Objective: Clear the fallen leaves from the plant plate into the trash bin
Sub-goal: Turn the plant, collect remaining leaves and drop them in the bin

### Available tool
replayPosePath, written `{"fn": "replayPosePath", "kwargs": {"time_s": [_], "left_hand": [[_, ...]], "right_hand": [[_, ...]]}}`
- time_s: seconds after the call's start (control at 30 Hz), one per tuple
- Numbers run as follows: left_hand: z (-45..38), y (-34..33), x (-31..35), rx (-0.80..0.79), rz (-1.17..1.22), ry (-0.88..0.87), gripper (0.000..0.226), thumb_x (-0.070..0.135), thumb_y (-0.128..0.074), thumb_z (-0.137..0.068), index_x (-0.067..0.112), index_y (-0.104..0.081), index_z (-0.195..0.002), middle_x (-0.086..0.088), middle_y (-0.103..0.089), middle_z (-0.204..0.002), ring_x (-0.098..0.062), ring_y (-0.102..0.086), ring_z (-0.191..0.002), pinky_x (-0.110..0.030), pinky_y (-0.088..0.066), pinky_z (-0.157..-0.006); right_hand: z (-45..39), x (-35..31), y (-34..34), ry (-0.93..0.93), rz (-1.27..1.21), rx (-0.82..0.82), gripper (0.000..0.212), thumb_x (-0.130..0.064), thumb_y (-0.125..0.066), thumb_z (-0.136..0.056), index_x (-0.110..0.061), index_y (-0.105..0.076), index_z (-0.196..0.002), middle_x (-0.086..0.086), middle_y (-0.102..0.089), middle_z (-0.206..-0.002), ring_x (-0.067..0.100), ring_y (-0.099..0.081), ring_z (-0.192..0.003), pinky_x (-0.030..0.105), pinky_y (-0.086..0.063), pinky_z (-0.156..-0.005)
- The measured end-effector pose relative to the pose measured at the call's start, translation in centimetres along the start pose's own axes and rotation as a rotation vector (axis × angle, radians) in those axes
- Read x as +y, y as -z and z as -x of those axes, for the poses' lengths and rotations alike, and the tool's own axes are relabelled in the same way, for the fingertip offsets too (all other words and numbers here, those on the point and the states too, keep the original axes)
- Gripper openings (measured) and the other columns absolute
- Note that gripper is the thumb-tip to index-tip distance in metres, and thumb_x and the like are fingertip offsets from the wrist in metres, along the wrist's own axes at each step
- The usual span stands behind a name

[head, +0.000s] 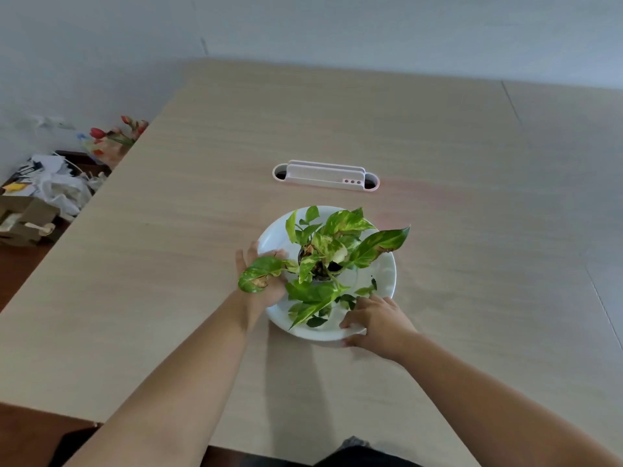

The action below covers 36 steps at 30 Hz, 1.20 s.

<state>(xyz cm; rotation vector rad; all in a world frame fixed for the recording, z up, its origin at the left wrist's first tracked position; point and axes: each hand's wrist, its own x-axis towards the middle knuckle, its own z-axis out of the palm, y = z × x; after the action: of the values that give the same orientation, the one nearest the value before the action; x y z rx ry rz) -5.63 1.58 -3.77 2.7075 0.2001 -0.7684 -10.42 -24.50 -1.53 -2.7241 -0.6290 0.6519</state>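
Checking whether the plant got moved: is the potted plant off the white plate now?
No, the potted plant stands in the middle of the white plate, with both hands at the plate's rim.

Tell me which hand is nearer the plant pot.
Left. The left hand lies on the plate at its left side, close beside the pot, partly under a leaf. The right hand grips the plate's near rim, farther from the pot.

A drooping leaf [258, 274] covers part of the left hand [266, 281]; foliage hides most of the pot [320, 269]; the trash bin [50, 187] is cut off at the frame's left edge
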Motion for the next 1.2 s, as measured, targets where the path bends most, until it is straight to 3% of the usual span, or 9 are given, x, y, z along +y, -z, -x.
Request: {"fn": "replayPosePath", "kwargs": {"time_s": [0.13, 0.2, 0.3, 0.47, 0.57, 0.67, 0.77, 1.0, 1.2], "left_hand": [[2.0, -1.0, 1.1, 0.255, -0.082, -0.016, 0.042, 0.048, -0.04, -0.09, 0.028, -0.056, -0.123, -0.001, -0.054, -0.136, -0.029, -0.042, -0.132, -0.055, -0.029, -0.11], [3.8, -1.3, 1.5, 0.17, -0.061, 0.041, 0.05, 0.047, -0.038, -0.09, 0.029, -0.043, -0.136, -0.002, -0.05, -0.139, -0.03, -0.038, -0.136, -0.058, -0.016, -0.114], [6.1, -2.8, 1.9, 0.233, -0.13, 0.059, 0.041, 0.043, -0.037, -0.089, 0.029, -0.049, -0.126, 0.005, -0.061, -0.1, -0.03, -0.043, -0.127, -0.06, 0.003, -0.112], [7.0, -4.1, 2.9, 0.191, 0.06, 0.027, 0.037, 0.042, -0.033, -0.081, 0.039, -0.056, -0.11, 0.003, -0.062, -0.113, -0.027, -0.002, -0.144, -0.054, 0.017, -0.109], [6.9, -3.7, 2.8, 0.266, 0.113, 0.008, 0.034, 0.047, -0.04, -0.082, 0.038, -0.062, -0.106, 0.019, -0.052, -0.083, -0.024, -0.012, -0.142, -0.05, 0.006, -0.112], [6.4, -2.8, 3.4, 0.335, 0.034, -0.135, 0.027, 0.039, -0.047, -0.088, 0.031, -0.064, -0.107, 0.011, -0.063, -0.102, -0.03, -0.04, -0.127, -0.044, -0.023, -0.109], [5.9, -2.1, 4.6, 0.218, 0.198, -0.263, 0.021, 0.019, -0.048, -0.087, 0.017, -0.062, -0.101, -0.006, -0.065, -0.104, -0.032, -0.058, -0.106, -0.04, -0.05, -0.088], [4.8, -3.9, 5.0, 0.151, 0.019, -0.294, 0.037, 0.042, -0.053, -0.084, 0.035, -0.057, -0.12, 0.005, -0.06, -0.124, -0.023, -0.056, -0.112, -0.037, -0.049, -0.093], [4.9, -4.4, 3.7, 0.224, 0.174, -0.356, 0.004, 0.038, -0.053, -0.074, 0.039, -0.051, -0.071, 0.017, -0.053, -0.067, -0.001, -0.051, -0.066, -0.02, -0.033, -0.057]], "right_hand": [[0.0, 0.0, -0.1, 0.003, -0.004, 0.008, 0.038, -0.06, -0.063, -0.075, -0.045, -0.063, -0.11, -0.011, -0.054, -0.114, 0.012, -0.042, -0.116, 0.028, -0.029, -0.1], [-0.1, 0.0, -0.1, 0.002, 0.001, 0.007, 0.038, -0.06, -0.063, -0.074, -0.045, -0.063, -0.109, -0.012, -0.054, -0.113, 0.012, -0.042, -0.115, 0.027, -0.028, -0.098], [-0.1, 0.0, -0.3, 0.002, 0.001, 0.01, 0.038, -0.061, -0.063, -0.074, -0.045, -0.063, -0.108, -0.012, -0.054, -0.111, 0.012, -0.041, -0.114, 0.026, -0.028, -0.096], [-0.2, 0.2, -0.4, -0.009, -0.012, 0.031, 0.038, -0.06, -0.064, -0.074, -0.044, -0.063, -0.108, -0.012, -0.054, -0.11, 0.013, -0.042, -0.114, 0.026, -0.027, -0.095], [-0.3, 0.1, -0.4, -0.024, -0.029, 0.017, 0.041, -0.059, -0.067, -0.071, -0.042, -0.065, -0.108, -0.011, -0.055, -0.109, 0.014, -0.044, -0.113, 0.027, -0.03, -0.096], [-0.4, 0.2, 0.1, -0.028, -0.113, -0.03, 0.043, -0.061, -0.069, -0.069, -0.039, -0.067, -0.105, -0.011, -0.055, -0.103, 0.013, -0.048, -0.108, 0.028, -0.038, -0.093], [-1.0, 0.6, 0.9, -0.049, -0.189, 0.031, 0.035, -0.05, -0.057, -0.085, -0.034, -0.065, -0.115, -0.003, -0.057, -0.114, 0.019, -0.048, -0.114, 0.031, -0.039, -0.098], [-3.1, 0.2, 0.7, -0.104, 0.068, 0.015, 0.048, -0.027, -0.043, -0.092, -0.04, -0.041, -0.138, 0.001, -0.037, -0.136, 0.028, -0.029, -0.126, 0.036, -0.024, -0.111], [-3.8, -0.2, -0.2, -0.12, 0.029, 0.087, 0.037, -0.022, -0.051, -0.084, -0.036, -0.06, -0.117, -0.001, -0.037, -0.127, 0.028, -0.03, -0.122, 0.034, -0.022, -0.105]]}}
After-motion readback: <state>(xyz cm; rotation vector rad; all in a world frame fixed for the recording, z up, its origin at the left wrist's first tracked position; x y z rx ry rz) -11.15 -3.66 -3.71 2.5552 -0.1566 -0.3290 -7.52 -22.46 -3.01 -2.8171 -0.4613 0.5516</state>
